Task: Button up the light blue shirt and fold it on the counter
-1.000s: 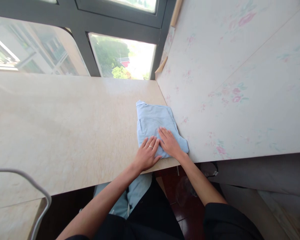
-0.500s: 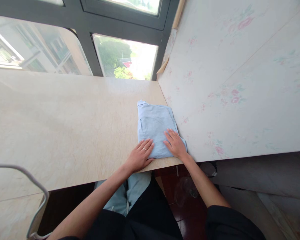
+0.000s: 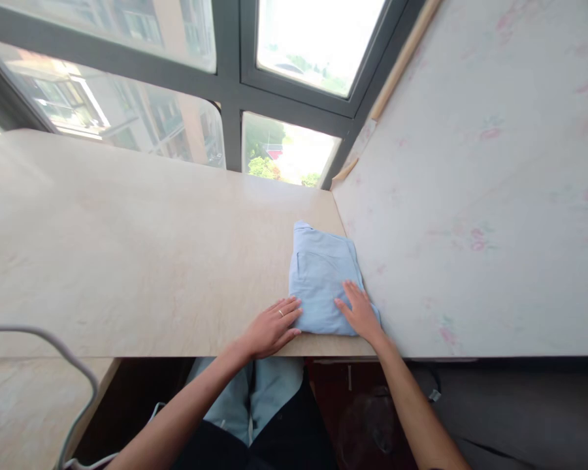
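A folded light blue garment (image 3: 323,274) lies flat on the pale tabletop (image 3: 176,261), close to the wall on the right. Seams and a slit like a pocket edge show on its upper face. At its lower left edge rests my left hand (image 3: 273,326), palm down, fingers stretched, the fingertips touching the cloth; a ring is on one finger. My right hand (image 3: 361,313) lies spread on the lower right part of the garment, thumb apart from the fingers. Neither hand grips the fabric. The layers beneath are hidden.
A wall (image 3: 470,163) with a floral pattern rises along the table's right side. Dark-framed windows (image 3: 235,85) stand at the back. A grey cable (image 3: 73,359) loops at the lower left, over a lower surface. My legs are below the front edge.
The view has tilted up, so the garment appears lower. My left hand has slid a little outward to the garment's left edge. My right hand stays on the lower right part.
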`<state>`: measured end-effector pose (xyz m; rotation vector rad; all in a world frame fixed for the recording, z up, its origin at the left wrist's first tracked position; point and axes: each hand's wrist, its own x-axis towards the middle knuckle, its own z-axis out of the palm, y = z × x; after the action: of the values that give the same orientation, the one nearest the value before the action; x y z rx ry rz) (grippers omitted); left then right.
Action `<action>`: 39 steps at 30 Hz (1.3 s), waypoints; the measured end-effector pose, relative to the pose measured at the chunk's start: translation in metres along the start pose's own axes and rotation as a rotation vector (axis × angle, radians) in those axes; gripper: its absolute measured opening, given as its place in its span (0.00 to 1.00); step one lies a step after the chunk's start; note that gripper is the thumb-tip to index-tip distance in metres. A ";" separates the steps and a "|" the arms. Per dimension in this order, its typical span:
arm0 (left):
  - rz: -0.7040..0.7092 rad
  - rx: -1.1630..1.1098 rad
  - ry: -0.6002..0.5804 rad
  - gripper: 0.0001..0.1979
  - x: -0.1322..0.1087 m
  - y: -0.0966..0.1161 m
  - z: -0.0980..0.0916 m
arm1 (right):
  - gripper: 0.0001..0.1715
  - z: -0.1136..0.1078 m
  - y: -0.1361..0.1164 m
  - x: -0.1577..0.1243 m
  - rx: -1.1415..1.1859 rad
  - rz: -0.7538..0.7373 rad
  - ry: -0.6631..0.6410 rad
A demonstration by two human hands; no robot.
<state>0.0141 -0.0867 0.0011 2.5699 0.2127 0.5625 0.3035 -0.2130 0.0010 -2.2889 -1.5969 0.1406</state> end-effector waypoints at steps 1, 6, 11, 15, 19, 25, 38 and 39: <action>-0.026 -0.025 0.025 0.22 -0.006 -0.003 -0.005 | 0.39 0.000 -0.007 0.003 0.037 0.012 0.018; -0.230 -0.051 0.233 0.16 -0.038 -0.025 -0.029 | 0.31 0.005 -0.090 0.021 0.335 -0.110 0.107; -0.433 -0.081 0.402 0.13 -0.070 -0.044 -0.055 | 0.19 0.034 -0.196 0.034 0.639 -0.286 0.044; -0.642 -0.247 0.626 0.11 -0.088 -0.052 -0.068 | 0.16 0.069 -0.241 0.036 0.805 -0.271 -0.082; -0.761 -0.411 0.804 0.12 -0.091 -0.054 -0.069 | 0.16 0.092 -0.254 0.035 0.763 -0.239 -0.040; -0.792 -0.465 0.859 0.13 -0.087 -0.053 -0.067 | 0.15 0.095 -0.253 0.033 0.693 -0.282 -0.013; -0.814 -0.333 0.791 0.12 -0.083 -0.045 -0.075 | 0.15 0.092 -0.250 0.032 0.739 -0.307 -0.037; -0.815 -0.335 0.792 0.12 -0.083 -0.045 -0.074 | 0.15 0.092 -0.249 0.032 0.742 -0.308 -0.038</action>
<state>-0.0945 -0.0357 0.0082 1.6052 1.2296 1.1102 0.0676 -0.0867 0.0017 -1.4721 -1.5454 0.5888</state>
